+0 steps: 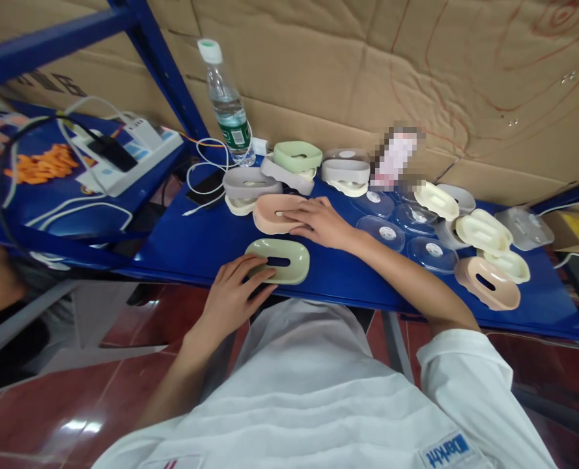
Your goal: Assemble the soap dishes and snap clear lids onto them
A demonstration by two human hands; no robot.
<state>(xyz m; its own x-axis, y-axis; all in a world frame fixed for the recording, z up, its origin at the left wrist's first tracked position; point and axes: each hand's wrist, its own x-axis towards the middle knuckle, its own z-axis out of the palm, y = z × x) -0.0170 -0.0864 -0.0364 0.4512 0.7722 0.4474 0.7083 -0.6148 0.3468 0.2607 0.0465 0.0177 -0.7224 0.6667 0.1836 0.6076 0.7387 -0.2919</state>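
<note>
Touching the left end of the green dish (299,262), the left hand (235,290) has its fingers partly bent and its thumb apart from them; whether it grips the wall cannot be told. The right hand (322,223) lies over the right side of the pink dish (266,217), fingers extended and slightly spread (firmness of hold: cannot be told). The green dish sits near the front edge of the blue table (196,247); the pink dish is just behind it. The bottle (229,120) stands upright behind the gray dish (269,184).
</note>
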